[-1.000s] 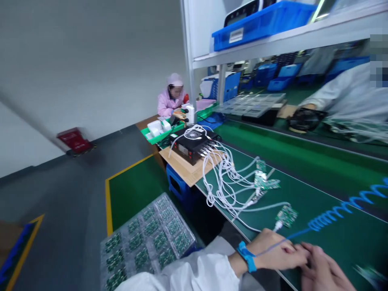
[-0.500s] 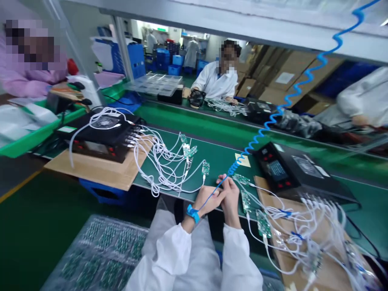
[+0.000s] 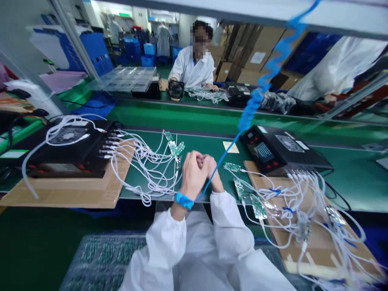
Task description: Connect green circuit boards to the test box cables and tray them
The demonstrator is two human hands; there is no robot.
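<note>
My left hand, with a blue wrist strap and a coiled blue cord, is closed, fingers curled against my right hand. My right hand is also closed and presses against it. Whatever lies between the fingers is hidden. Left of them, green circuit boards sit by a bundle of white cables. To the right lie a small circuit board, another circuit board and a larger circuit board, wired to white cables.
A black test box stands on cardboard at left; another black box stands at right. A yellow note lies on the green bench. Below left is a clear tray of boards. A person in white sits opposite.
My view has shifted right. My hands have come closer together, fingers curled against each other, and now hide the bench spot where a wired board lay beside them.
</note>
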